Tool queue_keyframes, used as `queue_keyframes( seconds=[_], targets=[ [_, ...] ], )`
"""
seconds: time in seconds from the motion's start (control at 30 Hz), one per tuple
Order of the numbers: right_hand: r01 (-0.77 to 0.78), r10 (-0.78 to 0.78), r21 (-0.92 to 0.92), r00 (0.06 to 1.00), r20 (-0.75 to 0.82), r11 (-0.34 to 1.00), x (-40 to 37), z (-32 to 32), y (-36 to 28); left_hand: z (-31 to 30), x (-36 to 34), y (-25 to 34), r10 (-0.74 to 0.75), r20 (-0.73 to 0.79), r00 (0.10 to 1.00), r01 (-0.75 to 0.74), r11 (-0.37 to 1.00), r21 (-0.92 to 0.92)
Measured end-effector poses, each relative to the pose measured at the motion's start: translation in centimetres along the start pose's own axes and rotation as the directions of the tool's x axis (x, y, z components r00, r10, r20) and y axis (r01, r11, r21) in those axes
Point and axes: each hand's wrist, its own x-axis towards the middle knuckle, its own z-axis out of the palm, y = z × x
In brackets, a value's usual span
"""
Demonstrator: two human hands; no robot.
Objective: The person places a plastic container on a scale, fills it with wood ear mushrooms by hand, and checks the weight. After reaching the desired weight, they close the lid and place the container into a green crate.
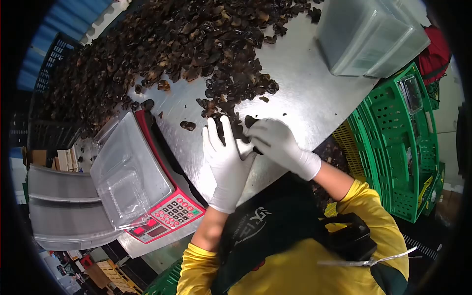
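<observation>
Both hands wear white gloves and are close together over the metal table, at the near end of a heap of dark, wrinkled fungus pieces (196, 44). My left hand (226, 155) has its fingers spread, with dark pieces showing under and between them. Beside it, my right hand (278, 140) has its fingers bent together at some dark pieces near my left thumb; exactly what they pinch is too small to make out. One loose piece (188, 126) lies left of my left hand.
A red and grey scale (132, 172) holding a clear plastic tray (125, 194) stands at the left. Stacked clear containers (368, 39) are at the upper right. Green crates (393, 147) stand beyond the metal table's (314, 98) right edge. Black crates (54, 132) are far left.
</observation>
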Motion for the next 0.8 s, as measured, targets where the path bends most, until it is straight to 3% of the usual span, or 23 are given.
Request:
queue_keyframes(
  seconds=[0.1,0.17,0.2,0.23,0.3,0.33,0.4,0.53,0.63,0.7,0.73,0.77,0.8],
  targets=[
    [0.083,-0.085,-0.056,0.996,-0.035,0.995,0.1,-1.2,-1.4,0.3,0.5,-0.8,0.043,0.074,0.996,-0.050,0.994,0.093],
    [-0.327,0.321,0.088,0.944,0.077,0.941,1.2,-3.0,-1.2,0.5,-0.5,-1.2,-0.003,0.063,0.998,-0.001,0.998,0.062],
    [-0.216,0.214,-0.110,0.976,-0.027,0.970,1.0,-2.3,1.4,0.2,-0.9,-1.3,0.000,0.013,1.000,0.000,1.000,-0.007],
    [-0.218,0.216,-0.103,0.976,-0.025,0.971,1.7,-2.2,2.9,-0.2,-1.4,-1.3,-0.004,0.017,1.000,0.004,1.000,-0.002],
    [-0.189,0.166,-0.322,0.981,-0.097,0.928,3.1,-1.9,4.9,-1.1,-2.3,-1.3,-0.087,-0.100,0.991,0.078,0.992,-0.097],
    [-0.184,0.161,-0.314,0.982,-0.098,0.931,3.6,-1.3,5.4,-1.9,-2.6,-0.9,-0.147,-0.060,0.987,0.140,0.985,-0.096],
    [-0.073,0.075,-0.569,0.997,-0.019,0.819,4.2,-0.5,5.9,-1.3,-3.5,-1.9,-0.151,-0.097,0.984,0.140,0.984,-0.113],
    [-0.080,0.115,-0.477,0.992,0.045,0.875,4.3,-1.4,6.1,-0.7,-3.7,-2.3,-0.197,-0.122,0.973,0.174,0.969,-0.176],
    [-0.039,0.129,-0.480,0.979,0.156,0.877,1.6,-7.1,3.2,-0.8,-2.1,-2.3,-0.184,-0.174,0.967,0.154,0.973,-0.172],
    [-0.012,0.212,-0.596,0.940,0.267,0.803,-0.8,-11.5,1.3,-0.9,-1.0,-2.5,-0.197,-0.063,0.978,0.195,0.980,-0.036],
    [-0.046,0.320,-0.624,0.887,0.333,0.780,-2.2,-13.4,1.0,-0.4,-0.4,-2.5,-0.148,-0.160,0.976,0.151,0.989,0.008],
    [-0.079,0.373,-0.651,0.868,0.327,0.755,-3.7,-14.5,1.3,0.0,0.2,-2.8,-0.152,-0.161,0.975,0.155,0.988,0.005],
    [-0.079,0.380,-0.687,0.876,0.298,0.722,-4.9,-15.1,1.6,0.4,0.8,-3.1,-0.188,-0.107,0.976,0.201,0.972,0.124]
  ],
)
